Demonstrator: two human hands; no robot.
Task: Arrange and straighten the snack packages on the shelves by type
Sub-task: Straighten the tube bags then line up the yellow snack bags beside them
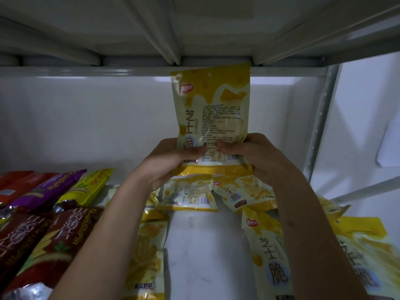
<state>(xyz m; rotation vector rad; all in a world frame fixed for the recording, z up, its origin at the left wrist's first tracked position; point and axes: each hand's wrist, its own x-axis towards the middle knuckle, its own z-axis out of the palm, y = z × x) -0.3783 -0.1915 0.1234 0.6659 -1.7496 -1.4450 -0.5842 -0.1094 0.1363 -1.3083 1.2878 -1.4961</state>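
Observation:
A yellow and cream cheese-snack package point(213, 109) stands upright in the middle of the white shelf, its printed back toward me. My left hand point(173, 159) grips its lower left edge, thumb on the front. My right hand point(253, 156) grips its lower right edge the same way. Several more of the same yellow packages point(190, 197) lie flat and askew below my hands and along both sides point(270, 256). The bottom of the held package touches the pile beneath it.
Long snack packs lie slanted at the left: dark red point(43, 245), purple point(43, 191), yellow-green point(86, 188) and red point(15, 182). The upper shelf's underside point(151, 61) hangs just above the held package. A metal upright point(320, 118) stands at the right. Bare white shelf board point(205, 245) shows between my forearms.

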